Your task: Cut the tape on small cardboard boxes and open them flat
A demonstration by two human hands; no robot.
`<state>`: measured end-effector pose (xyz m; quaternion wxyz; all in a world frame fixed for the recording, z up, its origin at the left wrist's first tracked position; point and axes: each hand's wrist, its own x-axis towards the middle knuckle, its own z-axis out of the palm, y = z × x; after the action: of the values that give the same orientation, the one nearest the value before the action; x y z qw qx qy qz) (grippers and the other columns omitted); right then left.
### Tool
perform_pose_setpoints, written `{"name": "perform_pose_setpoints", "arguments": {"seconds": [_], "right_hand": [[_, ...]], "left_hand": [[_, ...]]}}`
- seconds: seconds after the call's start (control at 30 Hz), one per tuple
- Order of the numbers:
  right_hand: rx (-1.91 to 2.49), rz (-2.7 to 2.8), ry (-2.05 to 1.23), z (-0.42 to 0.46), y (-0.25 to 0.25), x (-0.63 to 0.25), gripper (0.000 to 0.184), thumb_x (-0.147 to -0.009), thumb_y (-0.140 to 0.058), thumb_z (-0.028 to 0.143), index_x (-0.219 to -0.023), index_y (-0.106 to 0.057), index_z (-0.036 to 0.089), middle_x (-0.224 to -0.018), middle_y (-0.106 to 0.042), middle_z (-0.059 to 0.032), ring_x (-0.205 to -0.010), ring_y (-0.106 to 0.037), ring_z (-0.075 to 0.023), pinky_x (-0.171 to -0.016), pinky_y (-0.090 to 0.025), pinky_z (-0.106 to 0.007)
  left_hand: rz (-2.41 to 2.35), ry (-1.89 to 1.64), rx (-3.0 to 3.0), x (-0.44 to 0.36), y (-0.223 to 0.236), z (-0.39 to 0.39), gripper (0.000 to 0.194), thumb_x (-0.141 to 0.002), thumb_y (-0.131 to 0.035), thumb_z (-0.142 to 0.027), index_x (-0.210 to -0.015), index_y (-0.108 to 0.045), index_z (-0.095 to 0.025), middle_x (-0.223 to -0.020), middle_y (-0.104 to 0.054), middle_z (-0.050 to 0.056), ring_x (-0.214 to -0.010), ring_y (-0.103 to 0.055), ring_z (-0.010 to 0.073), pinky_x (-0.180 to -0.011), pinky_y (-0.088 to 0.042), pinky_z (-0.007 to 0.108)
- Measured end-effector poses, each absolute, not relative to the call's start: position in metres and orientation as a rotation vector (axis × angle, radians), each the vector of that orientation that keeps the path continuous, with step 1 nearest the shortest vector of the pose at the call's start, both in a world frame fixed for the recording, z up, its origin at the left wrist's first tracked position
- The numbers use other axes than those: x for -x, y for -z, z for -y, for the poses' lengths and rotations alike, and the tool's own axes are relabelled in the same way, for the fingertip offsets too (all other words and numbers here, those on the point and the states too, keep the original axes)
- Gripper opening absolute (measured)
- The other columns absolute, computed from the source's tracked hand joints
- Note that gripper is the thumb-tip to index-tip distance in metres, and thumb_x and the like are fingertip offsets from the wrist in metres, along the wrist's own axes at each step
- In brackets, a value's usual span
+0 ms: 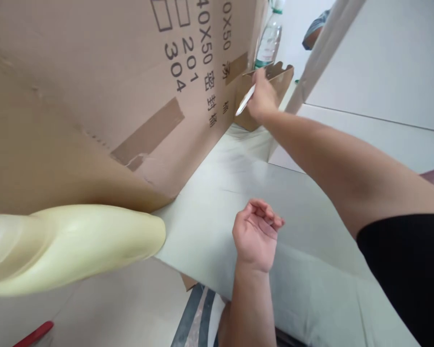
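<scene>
My right hand [263, 99] reaches far forward and grips a thin white pen-like tool [245, 100], its tip near the taped corner of a big cardboard box [94, 96]. The hand lies against a small brown cardboard carton [280, 77] behind that box. My left hand [256, 236] hovers palm up over a pale flat sheet [217, 202], fingers loosely curled with nothing in them. The big box has printed black numbers and strips of brown tape [148, 137].
A cream-coloured rounded object [72, 246] juts in from the left at the box's base. A clear plastic bottle [269, 41] stands behind the small carton. A red item [34, 335] lies at the bottom left. A slanted pale post [321, 53] rises at upper right.
</scene>
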<state>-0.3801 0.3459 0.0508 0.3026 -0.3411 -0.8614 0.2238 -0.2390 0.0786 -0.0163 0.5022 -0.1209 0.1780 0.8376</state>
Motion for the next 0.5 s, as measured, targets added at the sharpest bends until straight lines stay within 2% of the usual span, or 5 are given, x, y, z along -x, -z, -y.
{"name": "perform_pose_setpoints", "arguments": {"seconds": [0.07, 0.23, 0.37, 0.43, 0.5], "right_hand": [[1.066, 2.194, -0.539, -0.38, -0.055, 0.402, 0.021, -0.09, -0.059, 0.01, -0.092, -0.043, 0.023, -0.121, -0.067, -0.0107, -0.113, -0.067, -0.0238, -0.106, -0.048, -0.052], [0.976, 2.188, -0.542, -0.408, -0.043, 0.406, 0.026, -0.104, -0.043, 0.022, -0.079, -0.037, 0.021, -0.094, -0.065, -0.0027, -0.108, -0.072, -0.0215, -0.098, -0.048, -0.042], [0.915, 2.257, -0.369, -0.344, -0.043, 0.362, 0.017, -0.093, -0.063, 0.016, -0.088, -0.048, 0.021, -0.086, -0.066, -0.0012, -0.089, -0.07, -0.0192, -0.092, -0.054, -0.042], [0.856, 2.326, -0.347, -0.302, -0.045, 0.321, 0.024, -0.084, -0.069, 0.011, -0.089, -0.049, 0.024, -0.079, -0.067, 0.0016, -0.076, -0.065, -0.0176, -0.084, -0.056, -0.039], [0.715, 2.39, -0.358, -0.264, -0.044, 0.266, 0.023, -0.086, -0.07, 0.02, -0.088, -0.048, 0.026, -0.08, -0.071, 0.0009, -0.072, -0.066, -0.0198, -0.076, -0.056, -0.037]], "left_hand": [[-0.416, -2.03, 0.293, 0.248, 0.018, -0.076, 0.018, -0.07, -0.071, -0.034, -0.071, -0.069, -0.016, -0.063, -0.059, -0.002, -0.053, -0.058, 0.011, -0.065, -0.051, 0.027], [-0.388, -2.067, 0.242, 0.26, 0.02, -0.072, 0.019, -0.07, -0.075, -0.035, -0.072, -0.069, -0.017, -0.062, -0.06, -0.003, -0.053, -0.058, 0.0103, -0.067, -0.052, 0.027], [-0.493, -2.146, 0.156, 0.259, 0.021, -0.066, 0.019, -0.074, -0.073, -0.036, -0.074, -0.066, -0.018, -0.063, -0.059, -0.002, -0.055, -0.059, 0.0107, -0.068, -0.053, 0.027], [-0.573, -2.235, 0.106, 0.259, 0.021, -0.06, 0.02, -0.076, -0.071, -0.038, -0.075, -0.065, -0.019, -0.064, -0.058, -0.002, -0.055, -0.058, 0.0108, -0.067, -0.054, 0.027], [-0.676, -2.363, 0.078, 0.259, 0.021, -0.052, 0.021, -0.078, -0.068, -0.04, -0.075, -0.062, -0.02, -0.064, -0.055, -0.002, -0.056, -0.056, 0.0107, -0.066, -0.053, 0.027]]}}
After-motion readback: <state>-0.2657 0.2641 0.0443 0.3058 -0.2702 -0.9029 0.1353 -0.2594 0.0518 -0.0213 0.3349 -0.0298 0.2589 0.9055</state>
